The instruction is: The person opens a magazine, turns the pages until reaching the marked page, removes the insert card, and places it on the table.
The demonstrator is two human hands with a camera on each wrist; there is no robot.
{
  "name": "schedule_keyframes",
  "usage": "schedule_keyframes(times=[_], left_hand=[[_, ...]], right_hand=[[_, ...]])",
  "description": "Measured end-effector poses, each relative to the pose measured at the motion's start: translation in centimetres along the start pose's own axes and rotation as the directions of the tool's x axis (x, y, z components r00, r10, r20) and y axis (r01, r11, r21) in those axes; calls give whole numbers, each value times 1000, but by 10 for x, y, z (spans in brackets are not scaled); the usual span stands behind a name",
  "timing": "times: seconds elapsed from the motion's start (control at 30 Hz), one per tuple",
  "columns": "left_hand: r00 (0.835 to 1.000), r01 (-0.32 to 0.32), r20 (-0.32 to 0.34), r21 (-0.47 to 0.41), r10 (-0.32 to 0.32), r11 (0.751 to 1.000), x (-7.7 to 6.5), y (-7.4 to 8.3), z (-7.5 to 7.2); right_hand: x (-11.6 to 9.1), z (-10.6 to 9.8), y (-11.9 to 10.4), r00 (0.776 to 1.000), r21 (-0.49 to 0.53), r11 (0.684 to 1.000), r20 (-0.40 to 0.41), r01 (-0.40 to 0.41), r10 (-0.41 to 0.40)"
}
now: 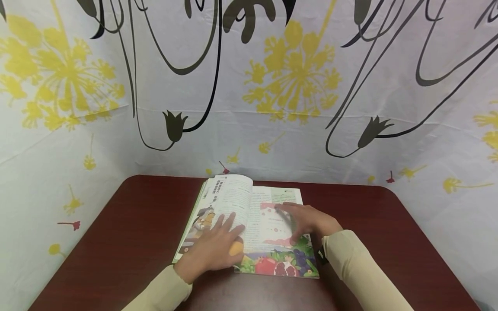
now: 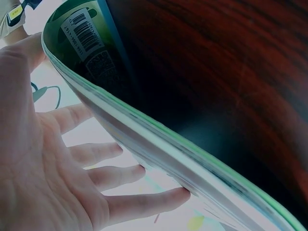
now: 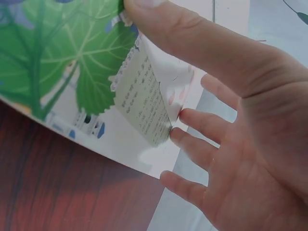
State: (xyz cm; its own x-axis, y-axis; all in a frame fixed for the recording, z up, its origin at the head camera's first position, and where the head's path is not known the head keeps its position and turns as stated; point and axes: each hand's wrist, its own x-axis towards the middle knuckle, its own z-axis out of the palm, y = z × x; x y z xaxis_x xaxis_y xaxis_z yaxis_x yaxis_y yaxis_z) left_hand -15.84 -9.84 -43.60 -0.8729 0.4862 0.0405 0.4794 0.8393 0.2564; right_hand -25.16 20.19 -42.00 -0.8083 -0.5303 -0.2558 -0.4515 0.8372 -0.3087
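Observation:
An open magazine [image 1: 254, 224] lies on the table, its left-hand pages bulging upward and its right page showing fruit pictures along the bottom. My left hand [image 1: 215, 246] rests with spread fingers on the lower part of the left page. In the left wrist view those fingers [image 2: 149, 199] reach along the page side, and the green back cover with a barcode [image 2: 84, 33] curves up off the table. A pink-and-white card [image 1: 274, 224] lies on the right page. Over its right side is my right hand [image 1: 309, 220], fingers at the top and thumb lower down, touching it with fairly straight fingers.
The dark red-brown table [image 1: 116, 255] extends around the magazine on all sides. Behind it hangs a white cloth [image 1: 233, 95] printed with yellow flowers and dark stems, meeting the table's back edge.

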Motion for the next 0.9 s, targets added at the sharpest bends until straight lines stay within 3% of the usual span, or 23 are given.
schedule_keyframes(times=[0.2,0.43,0.6,0.8,0.9], left_hand=[[1000,13,1,-8,-13,1000,-1,0,0],[1000,16,-2,-9,-16,1000,-1,0,1],[1000,5,-8,-11,-5,1000,0,0,1],[1000,4,-14,-12,-4,1000,0,-1,2],[1000,-1,-18,-8,1,1000,0,-2,2]], right_hand=[[3,-1,-4,999,19,999,22,-37,36],[5,-1,-4,1000,-30,999,-11,-27,27],[4,-3,0,998,-25,999,-61,-33,32],[3,-6,9,986,-22,999,-161,30,-33],[2,-8,14,984,-4,999,-172,48,-48]])
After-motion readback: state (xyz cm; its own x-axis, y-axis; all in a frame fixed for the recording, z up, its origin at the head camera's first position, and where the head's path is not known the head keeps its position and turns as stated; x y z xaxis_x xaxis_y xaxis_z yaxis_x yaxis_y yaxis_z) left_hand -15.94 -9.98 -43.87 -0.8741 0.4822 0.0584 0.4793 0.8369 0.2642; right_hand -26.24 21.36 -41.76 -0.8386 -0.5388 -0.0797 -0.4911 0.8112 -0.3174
